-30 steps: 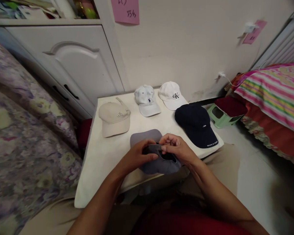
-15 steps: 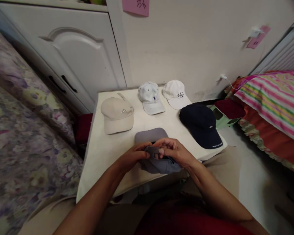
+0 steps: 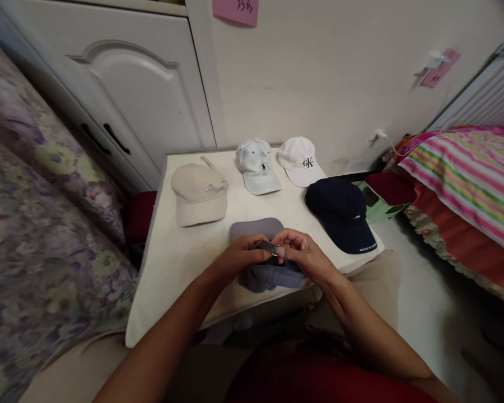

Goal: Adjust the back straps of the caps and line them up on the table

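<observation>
In the head view, a grey-blue fabric baseball cap with a curved brim [image 3: 269, 278] is at the near edge of a cream-coloured surface [image 3: 185, 280], its brim pointing towards 12 o'clock; whether it rests there or is slightly lifted cannot be told. The bare left hand [image 3: 240, 253] is at the cap's 9 o'clock side, its thumb and fingers closed narrowly on a dark grey fabric strap [image 3: 265, 245]. The bare right hand [image 3: 306, 254] is at 3 o'clock, its fingers curled and pinched together at the strap's other end, where a small shiny metal buckle [image 3: 274, 255] shows beside the thumb.

Around the grey-blue cap, a beige cap with a small striped logo [image 3: 199, 193] lies at 10 o'clock, its loose strap towards 1 o'clock. A pale blue cap with a small dark emblem [image 3: 258, 165] sits at 12 o'clock, and just beside it, at 1 o'clock, a white cap with black letters [image 3: 300, 162]. A navy-blue cap with pale lettering along its brim [image 3: 340, 215] lies at 2 o'clock, near the right hand.
</observation>
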Demonstrator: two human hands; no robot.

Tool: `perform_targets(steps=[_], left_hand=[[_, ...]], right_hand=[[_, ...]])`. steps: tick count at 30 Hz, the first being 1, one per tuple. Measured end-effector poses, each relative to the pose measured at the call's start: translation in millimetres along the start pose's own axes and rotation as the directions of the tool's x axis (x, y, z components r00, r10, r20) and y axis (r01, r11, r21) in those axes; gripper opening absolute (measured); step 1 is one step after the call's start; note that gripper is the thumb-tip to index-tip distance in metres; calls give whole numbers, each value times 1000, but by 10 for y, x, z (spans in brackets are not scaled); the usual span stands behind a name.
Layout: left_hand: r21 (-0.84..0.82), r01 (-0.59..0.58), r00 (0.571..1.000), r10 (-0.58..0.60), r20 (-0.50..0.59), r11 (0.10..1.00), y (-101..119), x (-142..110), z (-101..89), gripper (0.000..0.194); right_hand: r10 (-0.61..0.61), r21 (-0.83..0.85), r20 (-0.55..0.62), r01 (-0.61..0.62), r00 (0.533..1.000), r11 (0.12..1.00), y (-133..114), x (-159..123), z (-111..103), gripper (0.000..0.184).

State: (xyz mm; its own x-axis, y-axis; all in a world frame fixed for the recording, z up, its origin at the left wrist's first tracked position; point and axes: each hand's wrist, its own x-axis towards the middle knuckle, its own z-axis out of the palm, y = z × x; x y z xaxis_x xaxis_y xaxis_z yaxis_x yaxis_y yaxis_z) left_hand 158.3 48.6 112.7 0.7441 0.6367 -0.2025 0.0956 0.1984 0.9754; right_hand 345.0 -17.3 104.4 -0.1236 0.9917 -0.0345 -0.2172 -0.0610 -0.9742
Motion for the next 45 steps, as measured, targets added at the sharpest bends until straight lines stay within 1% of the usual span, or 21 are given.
perform_targets(steps=[2,7,9,10,12,15,17,18,20,23,26,31,33,36,39,43,45], left_hand=[[-16,-10,1000,9,-8,1000,14,49,29,16],[-106,-2,1000,4,15,994,8,124,53,13],[-129,-10,1000,13,22,992,8,131,50,11],[-133,-13,1000,16,23,991,8,131,47,10],[-128,-12,1000,14,15,992,10,128,41,9],[-126,17,1000,-17,-2,992,7,128,40,11],[-145,34,999,-35,-3,989,-1,133,43,13],[-153,41,999,-41,-1,987,-5,136,46,14],[-160,45,999,-46,-4,986,-11,143,51,16],[-162,49,998,-52,-20,986,-13,146,57,16],[-184,49,998,-54,-21,982,-8,141,60,15],[-196,33,999,-36,-14,980,-9,136,54,13],[-196,34,999,-37,-13,980,-17,142,51,13],[-225,48,998,-53,-15,973,-30,152,51,13],[-262,63,998,-69,-14,963,-37,156,58,12],[-314,47,999,-40,28,948,-48,158,64,13],[-337,47,999,-36,39,940,-61,159,62,14]], right_hand=[[-8,-24,-13,8,1000,1000,-17,-3,-19,25],[-17,-55,-8,17,1000,998,-10,33,-52,27],[-57,-110,-14,55,998,992,-25,46,-52,25],[-101,-166,-19,97,995,981,-45,49,-47,23],[-220,-331,-23,201,975,922,-107,42,-28,16],[-367,-584,32,315,930,748,-222,6,18,5],[-410,-671,83,355,908,651,-273,-24,50,9],[-423,-692,104,371,900,620,-284,-37,64,12],[-445,-706,111,386,889,594,-275,-53,84,15],[-473,-690,64,382,879,616,-205,-57,96,14],[-468,-638,11,367,884,677,-110,-53,97,12],[-468,-434,-80,392,880,811,35,-41,113,7],[-466,-361,-109,401,878,842,69,-36,131,6],[-453,-300,-140,399,880,867,87,-38,157,8],[-425,-246,-145,383,893,890,82,-43,155,13],[-331,-128,-112,316,937,940,89,-39,103,14],[-291,-81,-97,284,952,955,110,-30,75,15]])
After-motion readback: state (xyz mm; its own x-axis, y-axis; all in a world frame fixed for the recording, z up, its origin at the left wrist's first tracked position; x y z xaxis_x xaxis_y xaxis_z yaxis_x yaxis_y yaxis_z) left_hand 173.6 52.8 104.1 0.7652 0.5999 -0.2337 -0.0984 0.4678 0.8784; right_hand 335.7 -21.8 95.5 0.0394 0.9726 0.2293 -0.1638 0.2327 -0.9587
